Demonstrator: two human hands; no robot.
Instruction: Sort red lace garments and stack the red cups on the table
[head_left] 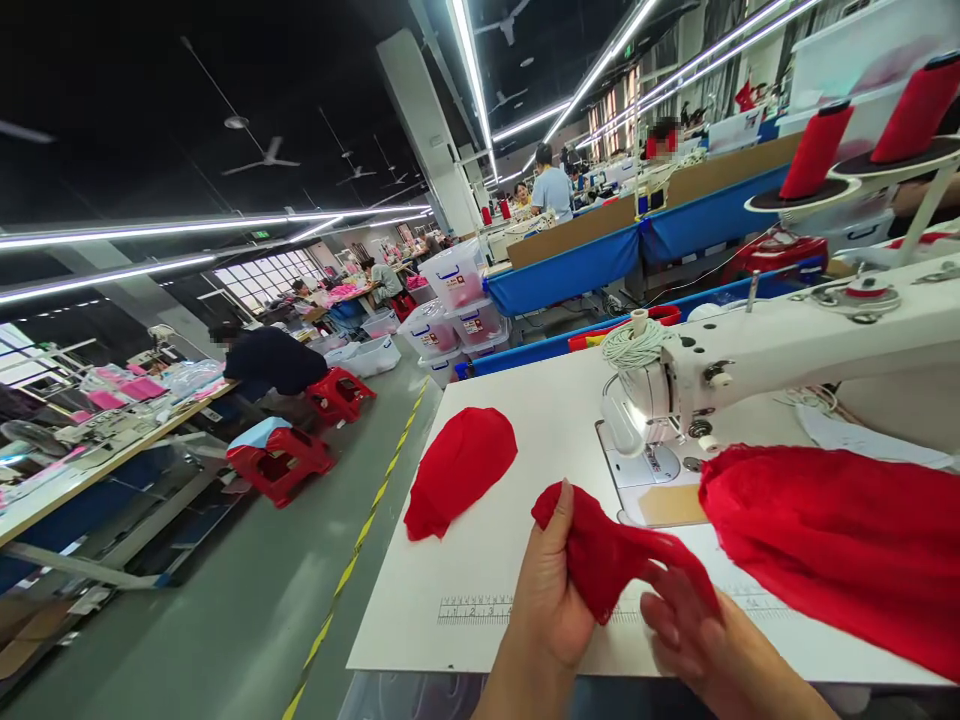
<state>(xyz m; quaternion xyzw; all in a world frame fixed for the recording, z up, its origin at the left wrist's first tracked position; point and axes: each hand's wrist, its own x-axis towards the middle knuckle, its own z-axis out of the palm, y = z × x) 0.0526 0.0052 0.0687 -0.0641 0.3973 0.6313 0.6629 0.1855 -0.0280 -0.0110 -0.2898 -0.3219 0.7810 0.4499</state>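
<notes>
My left hand (546, 590) is closed on a small piece of red fabric (600, 555), thumb up along its left edge. My right hand (694, 635) grips the same piece from the right, fingers curled under the cloth and slightly blurred. Both hands hover over the near edge of the white sewing table (525, 430), above a printed ruler (476, 610). A second red fabric piece (457, 470) lies flat on the table to the left. A large heap of red fabric (840, 540) lies at the right. The white sewing machine (750, 370) stands just behind the hands.
Red thread cones (817, 150) stand on the machine's rack. An aisle with a yellow floor line (367, 520) runs left of the table. Red stools (281, 460), stacked plastic bins (454, 300) and other workers at tables fill the hall beyond.
</notes>
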